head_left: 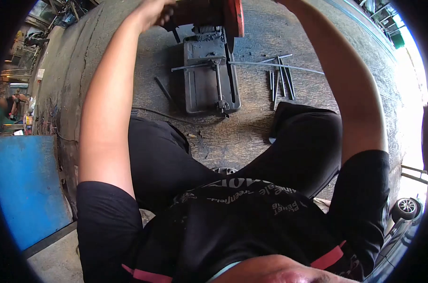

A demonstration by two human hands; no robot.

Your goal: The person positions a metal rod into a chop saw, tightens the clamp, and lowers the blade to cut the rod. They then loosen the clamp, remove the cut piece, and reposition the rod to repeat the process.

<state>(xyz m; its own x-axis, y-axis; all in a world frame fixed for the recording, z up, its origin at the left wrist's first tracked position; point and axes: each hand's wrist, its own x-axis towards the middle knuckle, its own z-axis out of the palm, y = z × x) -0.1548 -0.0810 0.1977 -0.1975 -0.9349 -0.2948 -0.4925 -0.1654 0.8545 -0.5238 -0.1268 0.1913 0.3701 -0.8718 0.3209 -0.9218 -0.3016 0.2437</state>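
Observation:
A chop saw stands ahead of me, with a dark metal base [190, 89] and a red blade guard [236, 19]. My left hand [153, 13] is at the top, beside the saw's dark reddish upper body [192, 12]. Its fingers are curled; what they hold, if anything, is hidden. My right hand [283, 1] is almost wholly cut off by the top edge, to the right of the guard, and its fingers cannot be made out. A long thin metal bar [275, 65] lies across the base through the vise [217, 63].
Several cut metal pieces [283, 78] lie right of the saw. A dark bar [164, 89] and a cable [171, 115] lie on the worn floor board [152, 61]. My knees flank the saw's near end. A blue panel [27, 184] stands left; a car [405, 231] is far right.

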